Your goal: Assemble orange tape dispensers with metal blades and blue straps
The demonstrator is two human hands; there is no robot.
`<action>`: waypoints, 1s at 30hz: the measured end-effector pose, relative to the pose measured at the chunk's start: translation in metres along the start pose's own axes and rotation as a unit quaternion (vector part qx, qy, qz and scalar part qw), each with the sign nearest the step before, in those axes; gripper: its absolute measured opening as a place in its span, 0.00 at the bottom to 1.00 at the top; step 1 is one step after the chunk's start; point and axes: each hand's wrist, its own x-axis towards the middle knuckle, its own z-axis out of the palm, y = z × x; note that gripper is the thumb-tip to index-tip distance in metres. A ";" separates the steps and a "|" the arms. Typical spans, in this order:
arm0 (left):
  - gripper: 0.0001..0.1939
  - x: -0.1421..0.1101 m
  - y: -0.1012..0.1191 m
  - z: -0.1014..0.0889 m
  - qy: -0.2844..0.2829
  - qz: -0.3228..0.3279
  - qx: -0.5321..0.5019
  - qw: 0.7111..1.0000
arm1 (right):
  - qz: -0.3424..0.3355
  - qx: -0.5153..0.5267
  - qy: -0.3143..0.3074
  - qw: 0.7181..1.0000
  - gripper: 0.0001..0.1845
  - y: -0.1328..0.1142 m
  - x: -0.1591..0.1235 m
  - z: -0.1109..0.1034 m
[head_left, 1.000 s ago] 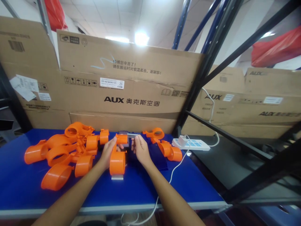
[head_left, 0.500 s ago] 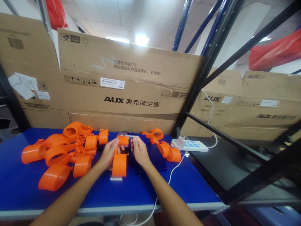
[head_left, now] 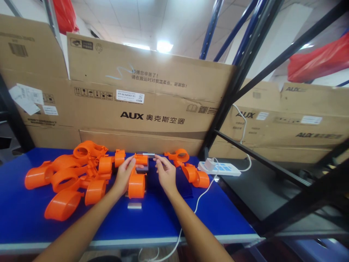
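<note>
My left hand (head_left: 124, 175) grips an orange plastic tape-dispenser body (head_left: 137, 181), holding it a little above the blue table (head_left: 152, 218). My right hand (head_left: 165, 173) is just right of it, with thumb and fingers pinched near a small grey metal strip (head_left: 148, 154) at the part's top end; I cannot tell whether they hold the strip. A small silver metal piece (head_left: 134, 205) lies on the table right below the held part.
A heap of several orange dispenser parts (head_left: 73, 178) covers the table's left side, and a few more (head_left: 192, 171) lie at the right. A white power strip (head_left: 219, 168) with a plug and cable sits beyond the table's right end. Cardboard boxes (head_left: 141, 98) stand behind; black rack beams (head_left: 261, 156) cross at the right.
The held orange part has risen off the small silver piece, which now lies alone on the table. My right hand has shifted slightly right and up at the part's top.
</note>
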 end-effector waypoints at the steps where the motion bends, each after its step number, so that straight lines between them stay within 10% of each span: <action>1: 0.32 0.000 0.000 0.000 0.004 0.005 0.004 1.000 | 0.001 0.003 0.001 1.000 0.21 0.000 -0.001 0.001; 18: 0.35 0.005 -0.008 -0.007 -0.005 0.021 0.042 0.999 | -0.071 -0.110 -0.093 0.987 0.19 0.002 -0.008 0.002; 25: 0.31 0.013 -0.010 -0.012 0.055 0.007 0.010 0.998 | -0.189 -0.421 -0.248 0.852 0.04 -0.004 -0.009 -0.010; 30: 0.31 0.011 -0.011 -0.012 0.057 0.007 0.009 0.998 | -0.194 -0.438 -0.292 0.828 0.08 -0.007 -0.015 -0.009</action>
